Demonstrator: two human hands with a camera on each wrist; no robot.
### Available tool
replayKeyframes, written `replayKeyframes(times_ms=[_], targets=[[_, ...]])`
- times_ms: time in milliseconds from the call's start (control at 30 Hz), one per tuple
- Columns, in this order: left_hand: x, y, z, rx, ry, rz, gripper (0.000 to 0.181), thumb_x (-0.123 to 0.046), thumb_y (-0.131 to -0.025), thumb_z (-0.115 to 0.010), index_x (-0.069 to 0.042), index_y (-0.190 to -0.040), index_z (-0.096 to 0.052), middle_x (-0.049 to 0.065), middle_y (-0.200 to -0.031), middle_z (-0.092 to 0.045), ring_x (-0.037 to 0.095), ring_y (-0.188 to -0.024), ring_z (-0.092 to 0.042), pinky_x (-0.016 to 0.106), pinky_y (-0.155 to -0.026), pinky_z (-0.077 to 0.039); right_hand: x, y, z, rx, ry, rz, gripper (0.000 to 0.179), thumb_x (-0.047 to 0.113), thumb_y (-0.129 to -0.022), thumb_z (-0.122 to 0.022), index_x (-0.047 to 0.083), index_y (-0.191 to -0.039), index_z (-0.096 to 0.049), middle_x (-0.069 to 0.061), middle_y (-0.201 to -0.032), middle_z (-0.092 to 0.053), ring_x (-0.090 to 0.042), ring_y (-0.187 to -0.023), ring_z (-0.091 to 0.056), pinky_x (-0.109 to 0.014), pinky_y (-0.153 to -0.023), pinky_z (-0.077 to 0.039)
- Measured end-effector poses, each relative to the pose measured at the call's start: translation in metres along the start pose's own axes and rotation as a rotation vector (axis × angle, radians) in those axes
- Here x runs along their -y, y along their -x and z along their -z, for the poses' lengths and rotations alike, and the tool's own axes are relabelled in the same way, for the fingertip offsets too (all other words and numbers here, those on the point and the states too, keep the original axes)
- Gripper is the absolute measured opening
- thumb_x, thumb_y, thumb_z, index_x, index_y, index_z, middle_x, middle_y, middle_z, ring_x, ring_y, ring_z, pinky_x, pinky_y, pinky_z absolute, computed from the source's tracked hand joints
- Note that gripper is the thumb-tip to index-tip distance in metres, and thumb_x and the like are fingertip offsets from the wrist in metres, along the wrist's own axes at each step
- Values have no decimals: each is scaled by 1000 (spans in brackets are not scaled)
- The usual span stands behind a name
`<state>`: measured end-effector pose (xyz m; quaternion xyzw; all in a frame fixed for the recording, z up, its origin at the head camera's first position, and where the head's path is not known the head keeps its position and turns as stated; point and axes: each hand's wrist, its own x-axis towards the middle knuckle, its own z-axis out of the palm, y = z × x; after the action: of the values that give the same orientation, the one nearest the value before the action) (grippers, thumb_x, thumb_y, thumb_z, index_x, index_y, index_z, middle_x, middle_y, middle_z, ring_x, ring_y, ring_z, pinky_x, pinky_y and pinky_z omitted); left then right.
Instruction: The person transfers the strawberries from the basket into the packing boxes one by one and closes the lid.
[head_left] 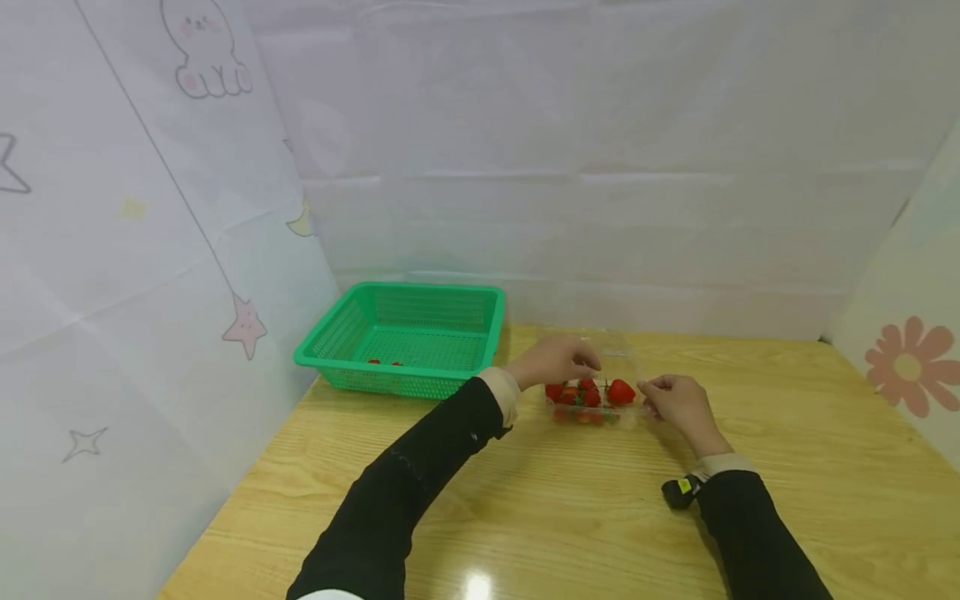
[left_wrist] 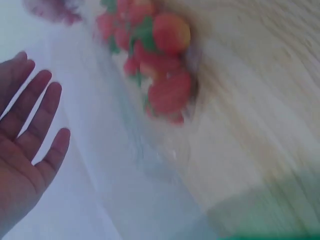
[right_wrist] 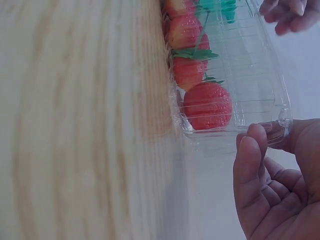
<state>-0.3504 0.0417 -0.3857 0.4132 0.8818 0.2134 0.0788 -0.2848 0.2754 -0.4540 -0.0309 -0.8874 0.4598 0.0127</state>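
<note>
A clear plastic box (right_wrist: 250, 90) of strawberries (right_wrist: 207, 106) sits on the table, its clear lid (head_left: 618, 342) raised at the back in the head view. Green leaves show among the fruit. My right hand (head_left: 678, 404) pinches the box's right edge between thumb and fingers. Above the box's left part hovers my left hand (head_left: 558, 360); the left wrist view shows its fingers (left_wrist: 42, 107) spread and holding nothing. One large strawberry (head_left: 621, 392) lies at the right end, apart from the cluster on the left.
A green plastic basket (head_left: 397, 371) stands to the left, with a few small red pieces (head_left: 373, 362) showing inside by its front wall. The wooden table (head_left: 540, 517) runs back to a white cloth backdrop (head_left: 600, 217). Printed cloth also hangs at both sides.
</note>
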Motion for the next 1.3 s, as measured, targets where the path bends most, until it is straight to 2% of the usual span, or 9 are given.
replayKeyframes(times_ms=[67,200,300,433,733,833,1000,1133,1300], targets=[[6,10,10,-49,33,39,23,-24,-97,-62,-14,-116,-72,-4,-111,-67,7,-96,-61,19,-81,-48,-1,-1,0,-3,7,8,41,29,-100,-56,-10,-109,-63,-12,-77,-67,-23,-67,-65,-33,-59,-55],[22,29,27,-149,81,52,20,-20,-97,-63,-10,-113,-72,2,-109,-69,12,-97,-63,22,-81,-50,-1,-1,0,-5,14,12,40,29,-100,-55,-10,-109,-63,-11,-77,-67,-23,-67,-65,-32,-59,-55],[33,45,39,-235,58,64,20,-21,-96,-64,-11,-110,-73,2,-107,-69,13,-95,-63,25,-80,-51,0,0,0,-2,12,15,41,29,-101,-55,-10,-109,-63,-11,-77,-67,-23,-67,-65,-33,-59,-54],[48,68,53,-341,19,112,19,-24,-95,-66,-14,-108,-75,0,-103,-70,14,-93,-64,29,-79,-52,2,1,0,4,3,10,41,29,-101,-55,-11,-109,-62,-10,-77,-67,-23,-67,-65,-33,-60,-55],[98,118,75,-469,46,251,19,-24,-95,-67,-10,-106,-75,2,-101,-69,18,-95,-62,35,-83,-51,5,3,1,8,-2,11,42,29,-101,-55,-12,-109,-62,-13,-79,-67,-24,-68,-66,-34,-60,-56],[115,132,78,-478,65,314,19,-23,-95,-66,-9,-106,-74,4,-102,-69,20,-94,-63,37,-82,-52,4,3,0,11,-6,2,43,30,-101,-55,-12,-109,-62,-13,-79,-67,-24,-68,-66,-34,-60,-56],[135,151,84,-458,71,414,21,-20,-95,-66,-5,-108,-73,9,-105,-68,26,-98,-62,42,-84,-51,3,3,0,8,0,1,43,30,-101,-55,-12,-110,-62,-13,-80,-67,-23,-68,-66,-34,-60,-55],[148,162,90,-398,56,488,25,-18,-95,-66,0,-112,-70,15,-109,-66,31,-102,-61,46,-86,-50,3,3,0,7,-5,4,43,30,-101,-55,-12,-111,-61,-12,-80,-67,-24,-68,-66,-34,-61,-55],[157,172,93,-281,22,603,29,-19,-94,-67,2,-114,-68,20,-114,-64,35,-101,-62,47,-86,-51,2,3,-1,14,-28,1,42,29,-101,-55,-12,-110,-61,-13,-80,-67,-24,-69,-66,-34,-61,-56]])
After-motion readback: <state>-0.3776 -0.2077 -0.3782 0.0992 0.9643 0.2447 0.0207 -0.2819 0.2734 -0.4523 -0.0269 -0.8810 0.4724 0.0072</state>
